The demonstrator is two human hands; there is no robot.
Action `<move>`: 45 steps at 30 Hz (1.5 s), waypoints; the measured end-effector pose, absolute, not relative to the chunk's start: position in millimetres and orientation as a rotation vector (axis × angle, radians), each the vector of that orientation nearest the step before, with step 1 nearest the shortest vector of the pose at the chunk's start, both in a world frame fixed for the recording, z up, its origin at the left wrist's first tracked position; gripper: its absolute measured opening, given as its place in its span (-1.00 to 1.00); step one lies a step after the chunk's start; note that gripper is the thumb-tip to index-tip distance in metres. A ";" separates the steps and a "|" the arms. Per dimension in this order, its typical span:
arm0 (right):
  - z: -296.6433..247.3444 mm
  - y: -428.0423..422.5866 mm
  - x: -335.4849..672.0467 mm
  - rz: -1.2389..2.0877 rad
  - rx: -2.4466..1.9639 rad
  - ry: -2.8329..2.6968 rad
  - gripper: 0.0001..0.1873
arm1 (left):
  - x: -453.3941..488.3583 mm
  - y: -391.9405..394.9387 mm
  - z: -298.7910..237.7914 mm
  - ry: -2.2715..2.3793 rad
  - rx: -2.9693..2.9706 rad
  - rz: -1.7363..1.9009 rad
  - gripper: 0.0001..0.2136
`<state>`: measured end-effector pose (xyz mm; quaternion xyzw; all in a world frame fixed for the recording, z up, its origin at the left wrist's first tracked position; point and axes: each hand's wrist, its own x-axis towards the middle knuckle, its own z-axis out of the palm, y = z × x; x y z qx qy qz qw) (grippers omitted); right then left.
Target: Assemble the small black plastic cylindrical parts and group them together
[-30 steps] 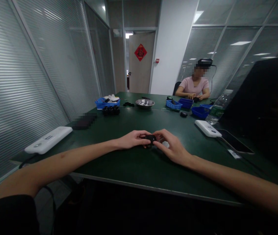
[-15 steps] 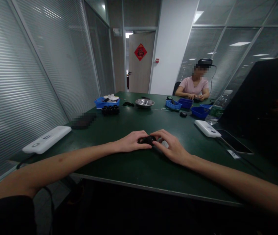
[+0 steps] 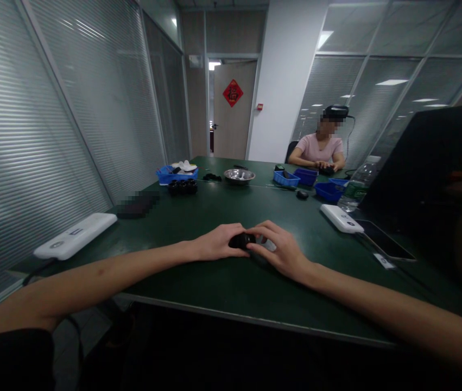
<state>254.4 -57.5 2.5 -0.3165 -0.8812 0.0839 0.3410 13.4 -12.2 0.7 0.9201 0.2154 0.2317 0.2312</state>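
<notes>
Close to the front of the dark green table, both hands meet around a small rounded black object, shaped somewhat like a computer mouse. My left hand grips its left side, thumb in front and fingers behind. The fingertips and thumb of my right hand press against its right end. Much of the object is hidden by fingers, so its details cannot be made out. A small pale, see-through piece shows under my right palm.
Further back are a blue basket, several black rounded objects, a metal bowl, blue bins and a black mouse-like object. White power banks, a phone and a bottle flank me. A person sits opposite.
The camera view has shifted slightly. The black object has turned a little between my hands, and my right fingers have shifted their hold at its right end.
</notes>
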 end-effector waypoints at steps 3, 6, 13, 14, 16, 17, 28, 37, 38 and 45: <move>0.7 -57.3 254.0 0.205 -0.776 -2.267 -0.69 | 15.0 -14.6 1.6 0.563 2.455 0.635 -0.56; -0.2 -57.8 253.6 0.218 -0.724 -2.254 -0.63 | 15.3 -16.3 1.5 0.521 2.417 0.613 -0.56; 5.0 -63.6 251.1 0.232 -0.627 -2.294 -0.61 | 14.6 -15.6 2.3 0.511 2.440 0.576 -0.57; 5.6 -63.9 250.6 0.219 -0.650 -2.279 -0.60 | 14.6 -15.8 2.8 0.513 2.431 0.581 -0.57; 5.9 -63.4 250.2 0.190 -0.730 -2.241 -0.62 | 14.6 -16.3 3.5 0.524 2.418 0.593 -0.57; 5.7 -62.6 250.2 0.178 -0.767 -2.231 -0.64 | 14.5 -16.5 3.6 0.533 2.420 0.593 -0.57; 2.9 -60.7 252.4 0.168 -0.802 -2.291 -0.66 | 13.3 -14.2 4.9 0.563 2.458 0.707 -0.54; 1.7 -62.0 252.6 0.139 -0.764 -2.313 -0.52 | 13.7 -14.0 3.5 0.619 2.268 0.629 -0.46; 1.6 -62.0 252.5 0.138 -0.757 -2.321 -0.51 | 13.9 -14.5 3.8 0.621 2.264 0.629 -0.47; 6.1 -62.3 251.5 0.217 -0.788 -2.283 -0.62 | 14.8 -14.9 4.0 0.622 2.302 0.634 -0.50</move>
